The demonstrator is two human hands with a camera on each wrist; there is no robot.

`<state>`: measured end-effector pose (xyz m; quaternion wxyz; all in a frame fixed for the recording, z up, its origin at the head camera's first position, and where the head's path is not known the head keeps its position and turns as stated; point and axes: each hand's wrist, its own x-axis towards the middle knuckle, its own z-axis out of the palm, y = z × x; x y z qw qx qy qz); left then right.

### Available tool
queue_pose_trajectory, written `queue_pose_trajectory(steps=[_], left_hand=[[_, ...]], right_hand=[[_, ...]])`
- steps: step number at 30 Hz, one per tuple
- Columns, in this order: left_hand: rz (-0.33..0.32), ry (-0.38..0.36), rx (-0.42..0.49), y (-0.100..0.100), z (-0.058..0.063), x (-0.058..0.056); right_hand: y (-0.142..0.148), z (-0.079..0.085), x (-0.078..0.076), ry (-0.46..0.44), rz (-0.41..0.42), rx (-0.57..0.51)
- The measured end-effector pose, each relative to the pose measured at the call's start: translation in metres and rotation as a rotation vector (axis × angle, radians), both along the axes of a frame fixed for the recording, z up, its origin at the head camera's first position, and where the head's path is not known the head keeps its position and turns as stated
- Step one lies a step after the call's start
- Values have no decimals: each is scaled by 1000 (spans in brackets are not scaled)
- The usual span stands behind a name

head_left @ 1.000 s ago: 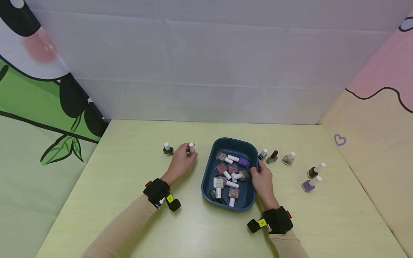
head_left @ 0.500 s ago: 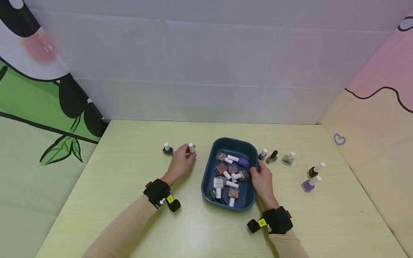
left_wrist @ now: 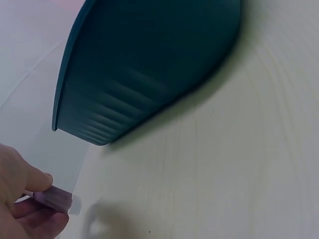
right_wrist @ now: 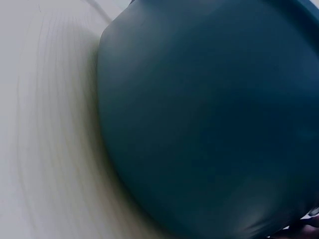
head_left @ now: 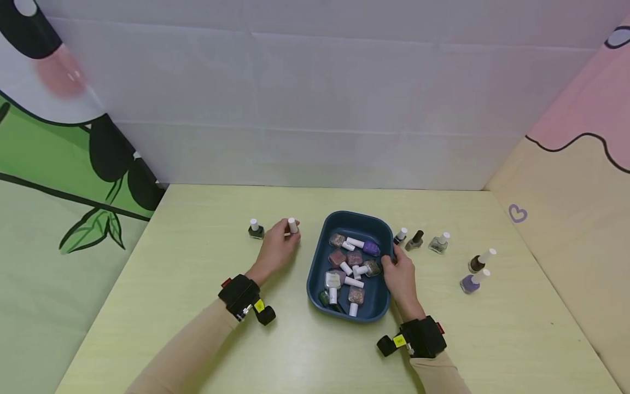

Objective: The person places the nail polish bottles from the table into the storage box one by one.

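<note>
My left hand [head_left: 278, 244] pinches a small nail polish bottle [head_left: 292, 225] between thumb and fingers, left of the tray. Its white cap points up in the head view. Mauve polish and a clear glass base show on this nail polish bottle [left_wrist: 54, 198] in the left wrist view. My right hand [head_left: 401, 276] grips the right rim of the dark blue tray [head_left: 319, 298]; its farther fingers are partly hidden. Several nail polish bottles lie in the tray, among them a purple bottle [head_left: 371, 248] and a glittery bottle [head_left: 356, 296]. The tray's outer wall [right_wrist: 199, 114] fills most of the right wrist view.
A dark green bottle [head_left: 256, 230] stands left of my left hand. Right of the tray are a black bottle [head_left: 400, 237], a dark-capped bottle [head_left: 415, 239], a clear bottle [head_left: 439, 243], a dark brown bottle [head_left: 477, 263] and a purple bottle [head_left: 470, 283]. Wall panels border the table [head_left: 315, 355].
Almost nothing moves. My left hand stays beside the tray with the nail polish bottle, shifting only very slightly. My right hand keeps its place on the tray's rim.
</note>
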<state>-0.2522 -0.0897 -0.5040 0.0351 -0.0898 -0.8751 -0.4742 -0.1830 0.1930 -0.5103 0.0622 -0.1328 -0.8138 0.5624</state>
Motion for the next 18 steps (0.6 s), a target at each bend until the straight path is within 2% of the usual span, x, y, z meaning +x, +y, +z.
queue_pose_trajectory(steps=[13, 18], left_hand=[[-39, 105, -16, 13, 20, 12], [-71, 154, 5, 19, 27, 16]], right_hand=[[0, -1, 0, -1, 3, 4], [1, -3, 0, -3, 5, 3]])
